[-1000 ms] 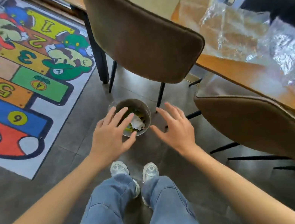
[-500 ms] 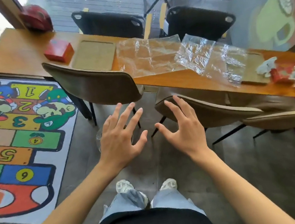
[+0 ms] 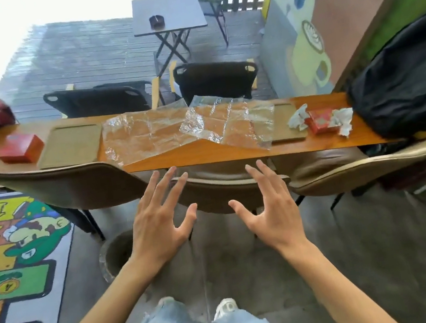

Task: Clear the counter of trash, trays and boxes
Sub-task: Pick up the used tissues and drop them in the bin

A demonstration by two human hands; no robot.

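bin (image 3: pixel 114 254) half-hidden — left hand (image 3: pixel 157 225), tray (image 3: pixel 286 125) under plastic (image 3: pixel 227 121)

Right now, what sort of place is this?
Probably a café or casual eatery beside an outdoor deck: a long wooden counter lined with chairs, a folding table out on the deck, and a cartoon mural on the wall.

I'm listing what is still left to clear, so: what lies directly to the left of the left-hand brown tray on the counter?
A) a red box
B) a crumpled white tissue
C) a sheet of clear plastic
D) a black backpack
A: the red box sits on the counter just left of the brown tray; the tissues, backpack and plastic all lie to its right.
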